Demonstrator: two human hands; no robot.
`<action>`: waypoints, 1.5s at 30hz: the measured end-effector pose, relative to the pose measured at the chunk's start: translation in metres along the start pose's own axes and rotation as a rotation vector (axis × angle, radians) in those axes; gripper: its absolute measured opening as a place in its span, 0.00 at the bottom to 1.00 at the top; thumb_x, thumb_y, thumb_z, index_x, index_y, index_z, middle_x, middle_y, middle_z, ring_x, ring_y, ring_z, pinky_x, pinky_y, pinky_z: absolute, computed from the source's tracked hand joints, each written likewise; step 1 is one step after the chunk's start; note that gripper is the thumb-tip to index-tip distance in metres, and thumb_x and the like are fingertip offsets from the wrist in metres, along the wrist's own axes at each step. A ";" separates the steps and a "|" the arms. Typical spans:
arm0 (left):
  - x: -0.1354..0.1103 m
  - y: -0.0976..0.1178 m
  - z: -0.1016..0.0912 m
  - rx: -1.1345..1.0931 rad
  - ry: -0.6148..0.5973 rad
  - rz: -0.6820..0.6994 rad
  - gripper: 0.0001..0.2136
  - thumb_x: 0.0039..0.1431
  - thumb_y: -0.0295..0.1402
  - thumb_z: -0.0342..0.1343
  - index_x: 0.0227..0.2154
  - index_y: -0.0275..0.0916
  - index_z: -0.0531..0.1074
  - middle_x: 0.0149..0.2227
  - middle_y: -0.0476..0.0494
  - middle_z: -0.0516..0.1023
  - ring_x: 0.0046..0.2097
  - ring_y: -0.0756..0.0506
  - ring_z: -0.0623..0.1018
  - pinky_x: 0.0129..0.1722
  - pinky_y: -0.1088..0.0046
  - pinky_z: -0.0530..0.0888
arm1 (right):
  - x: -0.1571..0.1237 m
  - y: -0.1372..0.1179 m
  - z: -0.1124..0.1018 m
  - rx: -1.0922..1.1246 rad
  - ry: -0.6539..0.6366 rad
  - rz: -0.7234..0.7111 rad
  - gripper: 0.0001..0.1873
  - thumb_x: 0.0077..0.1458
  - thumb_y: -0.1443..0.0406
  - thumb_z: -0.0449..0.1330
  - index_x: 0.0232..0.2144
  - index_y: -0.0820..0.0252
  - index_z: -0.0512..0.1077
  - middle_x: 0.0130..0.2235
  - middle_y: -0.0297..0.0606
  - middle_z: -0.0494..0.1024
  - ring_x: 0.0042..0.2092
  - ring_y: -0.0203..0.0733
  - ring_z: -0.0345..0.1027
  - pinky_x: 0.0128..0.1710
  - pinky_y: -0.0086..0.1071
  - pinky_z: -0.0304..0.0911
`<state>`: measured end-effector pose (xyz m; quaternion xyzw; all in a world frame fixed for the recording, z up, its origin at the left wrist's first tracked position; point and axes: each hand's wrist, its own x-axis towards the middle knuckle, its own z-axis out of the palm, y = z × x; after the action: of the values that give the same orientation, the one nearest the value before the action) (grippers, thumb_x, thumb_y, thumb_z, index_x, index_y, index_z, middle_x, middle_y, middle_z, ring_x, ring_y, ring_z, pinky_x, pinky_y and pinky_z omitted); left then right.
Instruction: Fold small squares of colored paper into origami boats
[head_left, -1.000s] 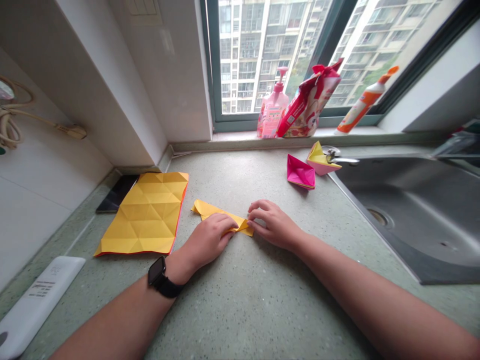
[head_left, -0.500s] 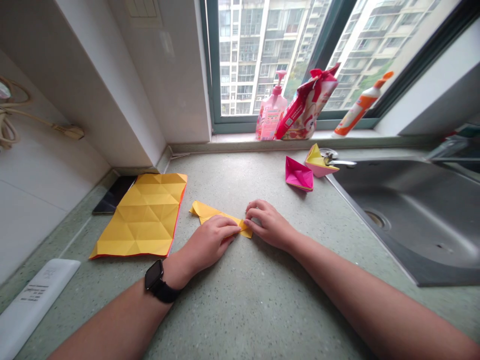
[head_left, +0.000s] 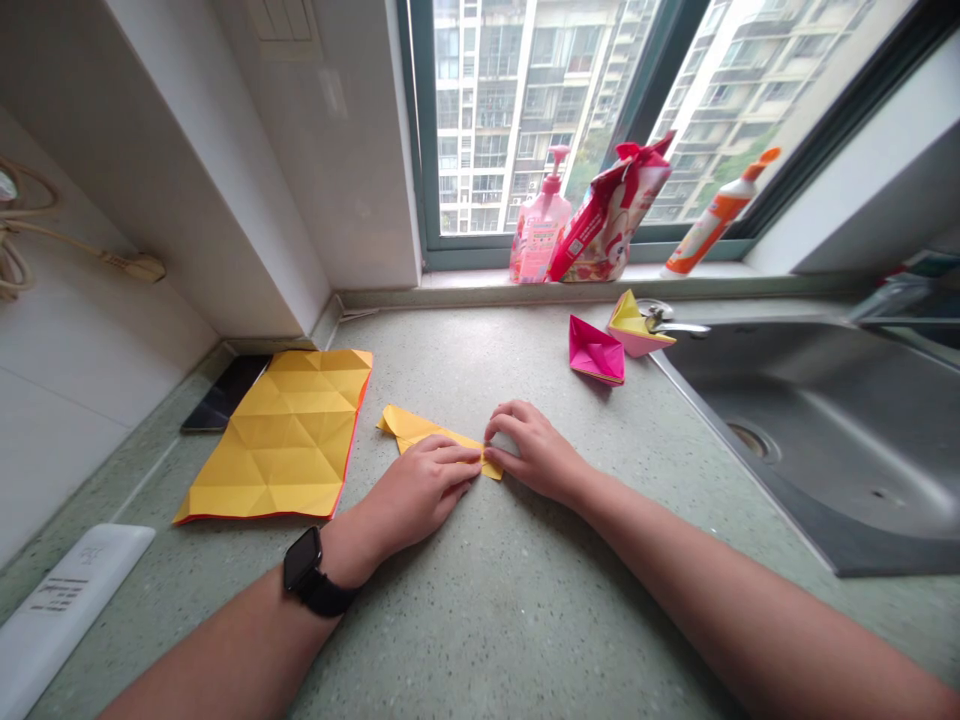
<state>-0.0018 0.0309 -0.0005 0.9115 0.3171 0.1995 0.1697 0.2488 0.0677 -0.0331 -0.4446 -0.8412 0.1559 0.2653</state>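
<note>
A narrow strip of folded yellow paper (head_left: 414, 428) lies slantwise on the counter between my hands. My left hand (head_left: 431, 490) presses it down, its fingers together over the middle and right part of the strip. At the strip's right end, my right hand (head_left: 534, 452) has its fingers curled, with thumb and fingertips pinching the paper near a small folded flap. The fingers hide part of the strip. To the left is a larger creased yellow sheet (head_left: 289, 435) with an orange-red underside, marked by a grid of triangular folds.
A dark phone (head_left: 221, 395) is partly under the creased sheet. A pink paper boat (head_left: 596, 352) and a yellow-pink one (head_left: 637, 330) stand by the sink (head_left: 817, 420). Bottles and a red bag (head_left: 619, 220) line the windowsill. A white oblong object (head_left: 79, 590) lies lower left.
My right fingertips have shifted slightly on the strip's right end, and my left fingers have flattened a little nearer to them. The paper stays in about the same place.
</note>
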 end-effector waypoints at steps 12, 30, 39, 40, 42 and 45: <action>-0.002 0.006 0.002 0.112 -0.053 -0.018 0.17 0.76 0.29 0.55 0.63 0.44 0.76 0.63 0.39 0.79 0.63 0.37 0.75 0.68 0.51 0.72 | -0.006 0.015 0.003 -0.167 -0.049 0.192 0.24 0.62 0.53 0.70 0.59 0.47 0.77 0.71 0.50 0.68 0.76 0.68 0.55 0.73 0.72 0.50; 0.005 0.018 0.012 0.167 -0.010 -0.091 0.15 0.77 0.40 0.55 0.59 0.43 0.78 0.60 0.37 0.78 0.60 0.35 0.74 0.65 0.48 0.73 | -0.005 0.023 -0.001 -0.140 -0.071 0.185 0.23 0.62 0.53 0.70 0.59 0.45 0.78 0.72 0.48 0.69 0.76 0.65 0.56 0.73 0.72 0.49; 0.000 0.013 0.001 0.163 -0.001 -0.128 0.11 0.76 0.33 0.57 0.47 0.41 0.85 0.53 0.38 0.84 0.56 0.36 0.79 0.61 0.50 0.76 | -0.005 0.019 -0.004 -0.119 -0.075 0.205 0.23 0.61 0.55 0.72 0.57 0.46 0.79 0.71 0.47 0.70 0.76 0.66 0.55 0.73 0.72 0.48; 0.000 0.012 0.000 0.164 -0.004 -0.129 0.11 0.76 0.33 0.57 0.47 0.41 0.85 0.54 0.38 0.84 0.56 0.36 0.79 0.61 0.51 0.76 | -0.005 0.018 -0.004 -0.116 -0.076 0.206 0.23 0.61 0.55 0.72 0.57 0.46 0.79 0.71 0.46 0.70 0.76 0.66 0.55 0.73 0.72 0.48; -0.001 0.012 -0.001 0.164 -0.010 -0.132 0.11 0.76 0.32 0.56 0.47 0.40 0.85 0.55 0.38 0.84 0.57 0.36 0.80 0.60 0.52 0.77 | -0.004 0.018 -0.005 -0.115 -0.078 0.207 0.22 0.61 0.55 0.72 0.57 0.46 0.79 0.71 0.46 0.70 0.76 0.66 0.56 0.74 0.71 0.48; -0.002 0.011 -0.003 0.164 -0.008 -0.136 0.12 0.76 0.32 0.56 0.46 0.39 0.86 0.55 0.37 0.84 0.56 0.36 0.80 0.60 0.51 0.77 | -0.004 0.017 -0.006 -0.118 -0.086 0.212 0.23 0.61 0.55 0.72 0.57 0.47 0.79 0.71 0.47 0.70 0.76 0.66 0.56 0.73 0.72 0.48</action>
<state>0.0012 0.0223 0.0063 0.8996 0.3926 0.1571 0.1091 0.2649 0.0740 -0.0378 -0.5389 -0.8077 0.1521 0.1844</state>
